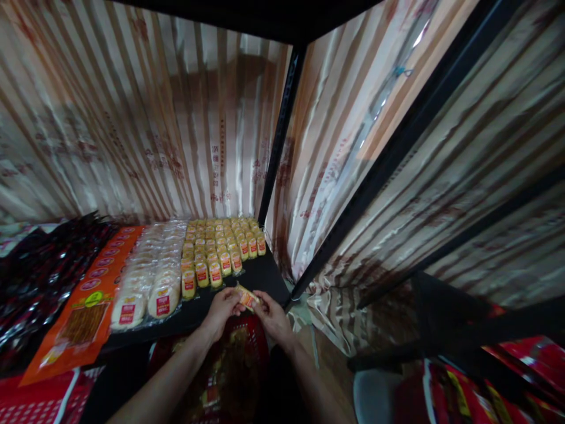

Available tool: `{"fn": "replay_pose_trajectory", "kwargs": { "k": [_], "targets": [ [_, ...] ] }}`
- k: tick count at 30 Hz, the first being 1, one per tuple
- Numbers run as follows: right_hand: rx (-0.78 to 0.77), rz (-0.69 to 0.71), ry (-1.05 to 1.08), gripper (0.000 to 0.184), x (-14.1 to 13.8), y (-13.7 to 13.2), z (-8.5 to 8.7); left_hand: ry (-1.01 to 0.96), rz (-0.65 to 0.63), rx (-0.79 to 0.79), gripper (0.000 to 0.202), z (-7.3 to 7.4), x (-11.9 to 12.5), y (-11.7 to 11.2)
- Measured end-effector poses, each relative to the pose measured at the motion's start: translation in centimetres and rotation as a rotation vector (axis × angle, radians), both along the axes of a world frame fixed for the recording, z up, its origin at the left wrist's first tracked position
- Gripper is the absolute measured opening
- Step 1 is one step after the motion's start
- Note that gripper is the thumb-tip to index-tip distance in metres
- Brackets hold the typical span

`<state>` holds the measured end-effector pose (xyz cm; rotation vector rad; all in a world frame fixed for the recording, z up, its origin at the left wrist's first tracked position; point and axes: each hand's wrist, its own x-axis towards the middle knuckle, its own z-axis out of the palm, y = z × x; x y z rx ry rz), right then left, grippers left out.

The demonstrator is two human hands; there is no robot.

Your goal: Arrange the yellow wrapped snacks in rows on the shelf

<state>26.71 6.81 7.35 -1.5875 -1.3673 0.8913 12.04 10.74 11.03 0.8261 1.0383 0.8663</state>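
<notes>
One small packet (248, 298) spans left hand (224, 308) and right hand (271, 317), pinched at opposite ends above the red basket (258, 338). Light, even fingertip pressure should avoid crushing it. Beyond the basket, similar packets (215, 273) sit in rows on the shelf (265, 277).

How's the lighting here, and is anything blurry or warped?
In the head view, light is dim and the red basket lies in deep shadow; also in the head view, the dark glossy packets show glare, the wrapped snack between left hand and right hand looks soft, and the black corner post leans, perhaps from lens distortion.
</notes>
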Motion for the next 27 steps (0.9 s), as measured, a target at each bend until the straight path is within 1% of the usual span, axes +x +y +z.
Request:
{"fn": "replay_pose_trajectory", "kwargs": {
  "k": [4,6,8,10,13,17,19,21,24,27],
  "targets": [
    [0.142,-0.084,-0.42,0.035,0.1,0.3,0.9,0.137,0.012,0.155,0.02,-0.3,1.5,1.5],
    [0.204,-0.087,-0.551,0.036,0.2,0.6,1.2,0.187,-0.005,0.235,0.018,-0.5,2.1,2.2],
    [0.244,-0.073,-0.612,0.038,0.2,1.1,1.2,0.251,-0.009,0.308,0.014,-0.8,2.6,3.0],
    [0.269,-0.071,-0.631,0.042,0.2,1.8,1.0,0.321,-0.007,0.377,0.012,-0.9,3.0,3.8],
    [0.283,-0.094,-0.627,0.041,0.3,3.2,0.5,0.402,-0.005,0.449,0.013,-1.0,3.6,5.2],
    [0.247,-0.18,-0.613,0.04,0.5,5.3,-0.1,0.434,0.042,0.476,0.023,-0.6,4.5,6.4],
    [0.236,-0.231,-0.601,0.04,0.6,6.4,-0.4,0.437,0.078,0.493,0.029,-0.4,4.8,6.6],
    [0.245,-0.272,-0.571,0.042,0.5,7.5,-0.6,0.458,0.092,0.532,0.031,-0.2,4.9,6.6],
    [0.243,-0.322,-0.489,0.044,0.2,8.7,-0.6,0.513,0.095,0.619,0.031,-0.3,4.8,6.6],
    [0.218,-0.352,-0.433,0.039,-0.3,9.6,-0.4,0.565,0.105,0.702,0.027,-0.6,4.6,6.7]
  ]
}}
